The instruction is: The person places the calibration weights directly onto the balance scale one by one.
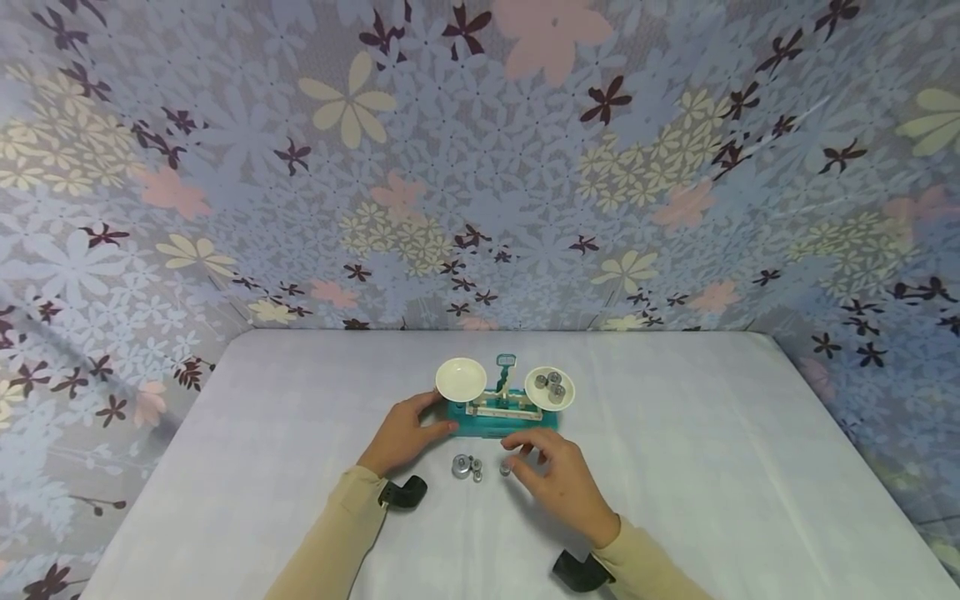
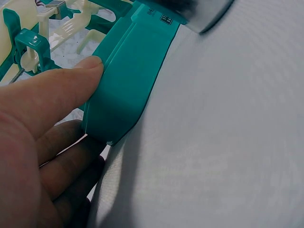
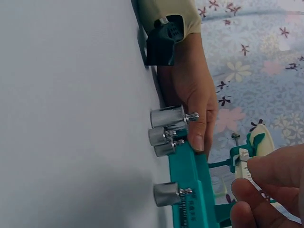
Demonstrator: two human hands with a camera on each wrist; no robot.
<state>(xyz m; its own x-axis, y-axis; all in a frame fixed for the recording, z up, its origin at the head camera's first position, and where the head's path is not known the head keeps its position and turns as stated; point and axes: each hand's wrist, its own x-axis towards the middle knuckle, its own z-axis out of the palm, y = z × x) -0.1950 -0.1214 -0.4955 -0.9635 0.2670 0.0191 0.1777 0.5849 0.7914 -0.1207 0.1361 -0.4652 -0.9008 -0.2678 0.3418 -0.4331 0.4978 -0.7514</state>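
Observation:
A green balance scale [image 1: 502, 423] with two cream pans stands on the table. My left hand [image 1: 401, 433] grips the left end of its base [image 2: 128, 85], thumb on the front edge and fingers around the end. The left pan [image 1: 461, 380] holds nothing; three metal weights [image 1: 555, 385] sit in the right pan [image 1: 537, 397]. My right hand [image 1: 562, 479] hovers before the base, fingers loosely bent with nothing between them. Just by its fingertips, a single knobbed metal weight [image 3: 166, 194] stands upright on the table.
A cluster of metal weights, one large weight [image 1: 461, 467] and several smaller ones, stands in front of the base between my hands. The white-covered table [image 1: 712, 467] meets a flower-patterned cloth wall [image 1: 517, 192] at the back and sides.

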